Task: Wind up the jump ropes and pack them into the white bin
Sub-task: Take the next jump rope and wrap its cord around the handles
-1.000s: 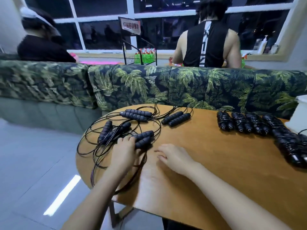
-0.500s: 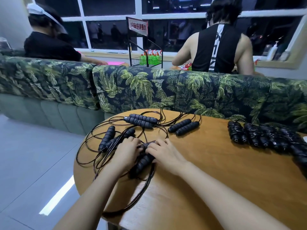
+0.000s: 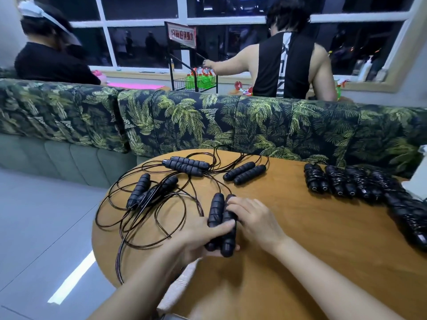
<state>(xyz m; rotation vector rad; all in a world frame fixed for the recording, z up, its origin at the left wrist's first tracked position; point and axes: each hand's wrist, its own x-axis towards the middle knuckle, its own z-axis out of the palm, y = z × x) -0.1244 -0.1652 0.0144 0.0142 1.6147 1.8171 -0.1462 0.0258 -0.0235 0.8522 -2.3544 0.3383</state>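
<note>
With the left hand curled beneath and the right hand clasping from above, holding paired ribbed black foam handles just over the wooden bench. Likely starting a wind: next, wrapping the thin glossy cord, sprawled left in loose loops, round them. Farther right, wound bundles beside the white bin
</note>
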